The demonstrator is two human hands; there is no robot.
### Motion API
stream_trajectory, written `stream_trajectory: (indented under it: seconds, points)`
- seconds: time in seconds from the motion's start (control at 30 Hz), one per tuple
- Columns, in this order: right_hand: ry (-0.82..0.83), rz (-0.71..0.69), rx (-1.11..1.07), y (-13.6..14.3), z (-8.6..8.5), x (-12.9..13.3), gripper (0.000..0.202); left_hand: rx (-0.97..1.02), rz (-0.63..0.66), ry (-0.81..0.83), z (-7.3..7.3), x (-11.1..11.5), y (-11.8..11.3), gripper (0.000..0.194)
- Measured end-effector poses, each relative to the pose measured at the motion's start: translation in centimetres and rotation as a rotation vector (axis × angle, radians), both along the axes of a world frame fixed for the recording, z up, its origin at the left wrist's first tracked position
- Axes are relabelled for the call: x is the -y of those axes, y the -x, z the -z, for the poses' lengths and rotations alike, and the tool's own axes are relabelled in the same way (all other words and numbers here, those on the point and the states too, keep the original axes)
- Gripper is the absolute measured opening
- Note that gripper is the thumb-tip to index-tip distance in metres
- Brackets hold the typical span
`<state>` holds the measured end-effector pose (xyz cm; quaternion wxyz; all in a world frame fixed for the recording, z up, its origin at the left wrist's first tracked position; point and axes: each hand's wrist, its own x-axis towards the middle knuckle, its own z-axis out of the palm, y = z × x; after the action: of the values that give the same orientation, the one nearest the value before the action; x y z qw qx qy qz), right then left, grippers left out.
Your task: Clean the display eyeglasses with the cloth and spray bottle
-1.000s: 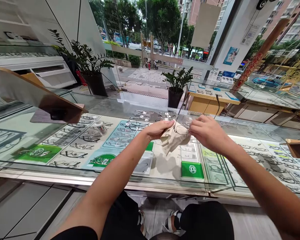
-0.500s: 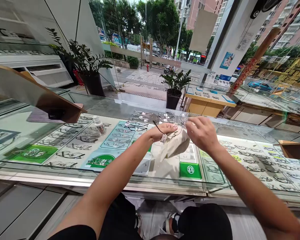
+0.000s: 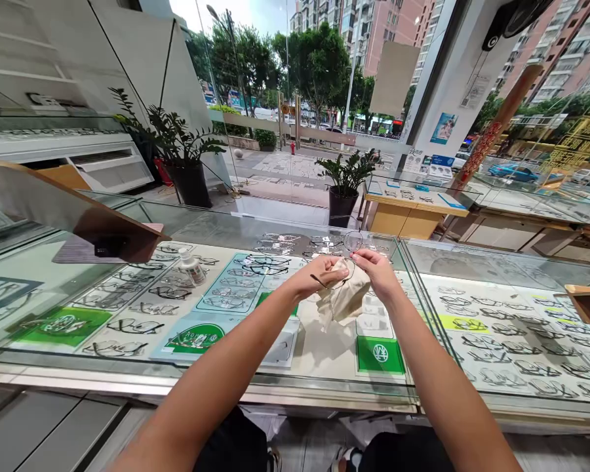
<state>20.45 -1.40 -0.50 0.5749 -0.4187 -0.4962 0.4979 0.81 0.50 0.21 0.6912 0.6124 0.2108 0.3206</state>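
Brought the right hand (image 3: pixel 375 267) round and closer to the left hand (image 3: pixel 319 274), now pinching the glasses (image 3: pixel 353 241) at the rim with fingertips almost closed. Gripping the cloth (image 3: pixel 350 300) and the glasses' other side between left thumb and fingers. Holding both above the glass desk (image 3: pixel 324 351), well right of a white bottle (image 3: pixel 192 269) and many display frames (image 3: pixel 163 292)

Cloth (image 3: pixel 350 299): cream, matt, creased. Counter (image 3: pixel 319 341): clear glossy glass. Bottle (image 3: pixel 191 267): white, smooth, plastic-looking. Cabinet (image 3: pixel 407 220), right of centre: wood-look, pale, smooth. Pot (image 3: pixel 343 206): dark, low sheen. Lens (image 3: pixel 353 242): transparent, glossy.
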Motion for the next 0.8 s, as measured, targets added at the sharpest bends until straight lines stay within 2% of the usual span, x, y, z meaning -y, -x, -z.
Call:
stream_trajectory:
  seconds: [0.13, 0.3, 0.57, 0.7, 0.8]
  points:
    - [-0.01, -0.029, -0.016, 0.1, 1.2, 0.3, 0.036, -0.011, -0.077, -0.079, 0.0, 0.6, -0.7, 0.049]
    - [-0.026, -0.031, -0.012, 0.6, 1.6, 0.3, 0.036, -0.029, -0.195, -0.229, 0.9, -0.2, -1.6, 0.053]
    - [0.047, 0.015, -0.111, 0.9, 0.8, 0.7, 0.041, -0.047, -0.109, -0.181, 2.0, -1.1, -1.0, 0.043]
    - [0.053, -0.004, -0.098, 1.3, 1.3, 0.6, 0.04, -0.03, -0.158, -0.151, 1.8, -1.0, -1.4, 0.048]
    - [0.01, 0.002, -0.067, 1.5, 1.8, 0.3, 0.038, -0.062, -0.199, -0.227, 1.6, -1.0, -1.5, 0.048]
